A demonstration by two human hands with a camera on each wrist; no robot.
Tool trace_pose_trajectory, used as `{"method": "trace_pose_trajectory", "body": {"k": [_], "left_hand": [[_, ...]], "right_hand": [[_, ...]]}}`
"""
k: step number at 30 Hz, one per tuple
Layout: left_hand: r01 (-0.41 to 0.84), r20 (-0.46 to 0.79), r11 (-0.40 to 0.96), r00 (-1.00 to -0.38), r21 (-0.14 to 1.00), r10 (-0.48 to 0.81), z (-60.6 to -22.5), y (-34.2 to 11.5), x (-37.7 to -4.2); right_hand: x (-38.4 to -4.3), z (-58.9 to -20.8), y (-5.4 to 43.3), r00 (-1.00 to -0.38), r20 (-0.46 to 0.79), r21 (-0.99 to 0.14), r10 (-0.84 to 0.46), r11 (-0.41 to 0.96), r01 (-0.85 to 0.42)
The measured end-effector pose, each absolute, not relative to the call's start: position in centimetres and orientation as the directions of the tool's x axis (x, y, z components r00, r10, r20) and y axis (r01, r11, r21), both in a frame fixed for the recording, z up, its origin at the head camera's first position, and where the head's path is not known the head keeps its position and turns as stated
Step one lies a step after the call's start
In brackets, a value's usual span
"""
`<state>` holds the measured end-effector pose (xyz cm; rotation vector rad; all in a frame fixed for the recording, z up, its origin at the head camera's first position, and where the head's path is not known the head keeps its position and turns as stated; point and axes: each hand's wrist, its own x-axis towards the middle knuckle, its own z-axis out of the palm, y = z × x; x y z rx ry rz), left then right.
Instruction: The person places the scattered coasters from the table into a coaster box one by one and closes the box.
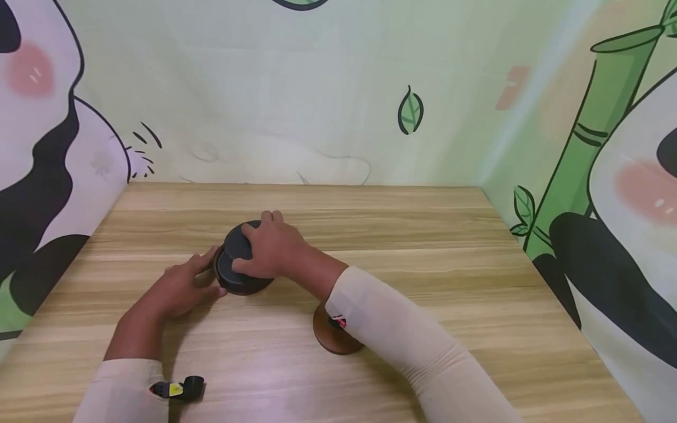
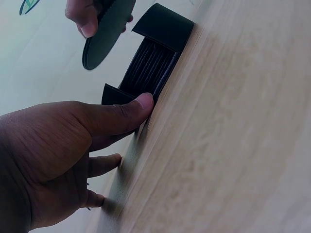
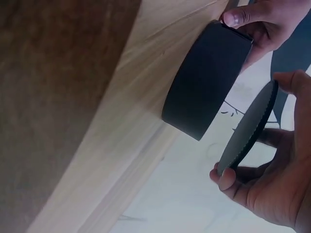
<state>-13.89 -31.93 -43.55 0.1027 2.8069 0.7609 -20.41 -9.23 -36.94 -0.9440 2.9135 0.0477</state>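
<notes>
A round black coaster point(image 3: 248, 128) is pinched at its edges between the thumb and fingers of my right hand point(image 1: 275, 247). It hovers tilted over a black round coaster holder point(image 3: 206, 80) that stands on the table. Through a gap in the holder's wall, a stack of several dark coasters point(image 2: 148, 65) shows in the left wrist view. My left hand point(image 1: 182, 288) grips the holder's left side, thumb at the near edge and index finger farther round; its other fingertips touch the table. Beneath my right forearm lies a brown round coaster point(image 1: 333, 338), partly covered by the sleeve.
The wood-grain table point(image 1: 423, 235) ends at a pale green backdrop point(image 1: 317, 88) with cartoon pandas and bamboo. A small black wrist camera point(image 1: 193, 388) sticks out from the left sleeve. In the right wrist view, a blurred brown surface fills the left side.
</notes>
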Motion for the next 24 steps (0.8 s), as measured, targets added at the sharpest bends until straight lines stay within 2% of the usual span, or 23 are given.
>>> {"method": "trace_pose_trajectory", "body": {"k": [11,19,24], "left_hand": [[0.022,-0.188,0.868,-0.973,0.496,0.132,-43.8,-32.0,-13.7],[0.016,-0.188,0.864,-0.974,0.503,0.127,-43.7,-31.9,-13.7],[0.016,-0.19,0.865,-0.973,0.502,0.128,-43.6,-31.8,-13.7]], "right_hand": [[-20.3,-38.5,-10.2,-0.745,-0.128,0.044,-0.655,0.747,-0.664],[-19.9,-38.7,-10.6,-0.744,-0.141,0.125,-0.653,0.733,-0.668],[-19.7,-38.7,-10.7,-0.743,-0.154,0.137,-0.651,0.731,-0.668]]}}
